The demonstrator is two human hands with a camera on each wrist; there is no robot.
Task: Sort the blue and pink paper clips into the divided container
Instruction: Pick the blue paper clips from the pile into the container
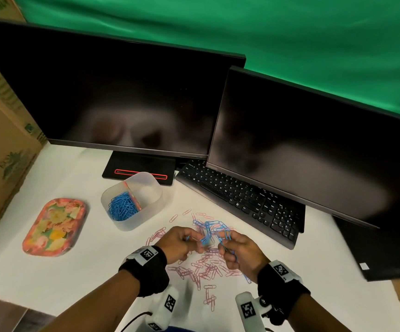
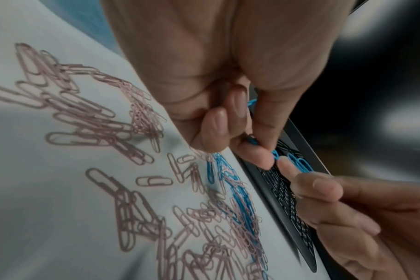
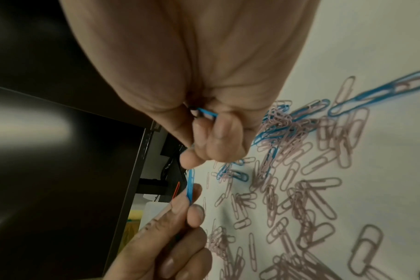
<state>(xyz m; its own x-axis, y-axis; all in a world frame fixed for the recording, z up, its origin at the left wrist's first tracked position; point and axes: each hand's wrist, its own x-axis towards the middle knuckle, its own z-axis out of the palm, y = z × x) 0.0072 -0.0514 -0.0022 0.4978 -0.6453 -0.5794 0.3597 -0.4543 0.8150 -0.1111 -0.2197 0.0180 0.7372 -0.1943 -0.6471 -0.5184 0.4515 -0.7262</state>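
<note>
**Two hands pinching blue clips above the mixed pile**

Two hands are working close together over the white table (image 1: 79, 271), near the person. The head view is showing the whole scene: the divided container (image 1: 132, 200) is standing far left of the hands, with blue paper clips (image 1: 122, 207) filling its left compartment, while the right compartment is looking empty. The pink paper clips (image 1: 201, 267) are lying scattered on the table under and between the hands, and some loose blue clips (image 1: 208, 225) are mixed in at the far side of the pile. Only this view is giving the floral tray (image 1: 54, 227) at the left, the two dark monitors (image 1: 122, 99) and the keyboard (image 1: 239, 195) at the far right.

The wrist views are showing the grip, which the head view leaves small and blurred. In the left wrist view the left hand (image 2: 218, 91) is holding its fingers curled, with thumb and finger closed on blue clips. In the right wrist view the right hand (image 3: 204, 94) is also curled, with a blue clip sticking out from between its fingers. Between the two hands a blue clip (image 3: 190, 186) is being pinched at both ends, one hand on each. Both hands are held above the table.
</note>
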